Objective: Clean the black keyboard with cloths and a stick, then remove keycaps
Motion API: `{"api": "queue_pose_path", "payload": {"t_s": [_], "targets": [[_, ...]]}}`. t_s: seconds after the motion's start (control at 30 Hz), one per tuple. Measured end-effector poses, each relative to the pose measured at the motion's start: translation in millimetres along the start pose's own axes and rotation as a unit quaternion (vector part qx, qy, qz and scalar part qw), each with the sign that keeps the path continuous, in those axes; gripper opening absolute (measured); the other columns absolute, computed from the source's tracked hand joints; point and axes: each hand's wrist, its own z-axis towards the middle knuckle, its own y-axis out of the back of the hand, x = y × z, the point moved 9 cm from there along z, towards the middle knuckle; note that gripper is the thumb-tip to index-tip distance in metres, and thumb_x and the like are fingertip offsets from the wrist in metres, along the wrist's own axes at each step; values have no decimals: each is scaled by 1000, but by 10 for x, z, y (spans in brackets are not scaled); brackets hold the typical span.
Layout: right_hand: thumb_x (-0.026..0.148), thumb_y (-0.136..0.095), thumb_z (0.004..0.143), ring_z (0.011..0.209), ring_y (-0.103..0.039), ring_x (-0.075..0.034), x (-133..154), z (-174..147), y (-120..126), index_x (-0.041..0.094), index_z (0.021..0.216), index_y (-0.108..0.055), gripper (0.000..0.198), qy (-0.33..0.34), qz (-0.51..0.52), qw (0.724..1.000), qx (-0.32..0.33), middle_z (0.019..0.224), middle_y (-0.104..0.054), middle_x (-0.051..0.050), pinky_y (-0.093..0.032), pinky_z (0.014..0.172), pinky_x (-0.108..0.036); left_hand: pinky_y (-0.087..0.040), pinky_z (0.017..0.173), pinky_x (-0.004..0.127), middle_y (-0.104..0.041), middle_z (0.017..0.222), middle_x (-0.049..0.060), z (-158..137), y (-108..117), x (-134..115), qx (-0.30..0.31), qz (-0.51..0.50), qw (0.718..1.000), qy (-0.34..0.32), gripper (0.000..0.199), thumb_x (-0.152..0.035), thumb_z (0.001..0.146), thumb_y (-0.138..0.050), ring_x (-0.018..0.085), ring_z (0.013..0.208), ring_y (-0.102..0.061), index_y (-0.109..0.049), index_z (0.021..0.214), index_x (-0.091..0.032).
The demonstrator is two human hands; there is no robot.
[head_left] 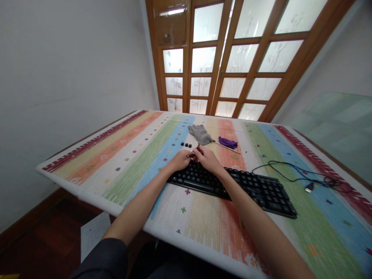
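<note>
A black keyboard lies at a slant near the table's front edge. Over its upper left part, my left hand and my right hand meet, fingers drawn together. Both hands are closed around the same spot, where something small and dark shows between the fingertips; I cannot make out what it is. Just beyond my left hand sit three small black keycaps in a row. A crumpled grey cloth lies behind my hands. The keys directly under my hands are hidden.
Right of the grey cloth are a thin rod and a crumpled purple cloth. The keyboard's black cable runs loosely to the right, its USB plug on the striped tablecloth. A pale chair back stands beyond the right edge.
</note>
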Motion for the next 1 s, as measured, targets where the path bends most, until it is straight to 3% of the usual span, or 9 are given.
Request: {"api": "queue_pose_path", "payload": {"t_s": [0.13, 0.33, 0.6, 0.83, 1.0], "targets": [[26, -47, 96, 61, -65, -16, -127, 19, 9, 20, 78, -53, 20, -40, 50, 998, -19, 67, -70, -3, -49, 62, -25, -50, 86, 33, -74, 87, 6, -21, 21, -23, 3, -1, 1000, 8, 28, -5, 80, -47, 22, 89, -66, -72, 84, -17], [23, -43, 97, 53, -64, -15, -428, 33, 29, 17, 80, -57, 23, -160, 121, 979, -29, 59, -68, -4, -50, 53, -24, -50, 94, 34, -76, 99, 5, -27, 31, -9, 4, -16, 1000, 23, 35, -5, 81, -46, 21, 96, -67, -75, 93, -19], [24, -47, 96, 54, -65, -12, -324, 59, 66, 16, 81, -59, 21, -110, 82, 990, -18, 64, -71, -3, -49, 53, -20, -51, 93, 33, -77, 99, 3, -18, 64, 17, -1, -66, 997, 32, 28, -14, 87, -49, 20, 95, -68, -76, 93, -19], [19, -44, 96, 51, -65, -14, -487, 35, 37, 14, 82, -61, 22, -193, 161, 968, -24, 59, -70, -6, -49, 47, -21, -55, 80, 30, -76, 95, 6, -59, 45, 12, -1, -119, 993, 14, 19, -26, 86, -63, 18, 82, -70, -73, 98, -16], [20, -42, 96, 51, -66, -14, -540, 30, 37, 14, 83, -62, 25, -202, 169, 964, -27, 59, -70, -7, -48, 48, -20, -56, 78, 29, -76, 90, 5, -80, 19, 32, -1, -134, 991, 3, 16, -21, 82, -68, 16, 81, -70, -71, 96, -16]]}}
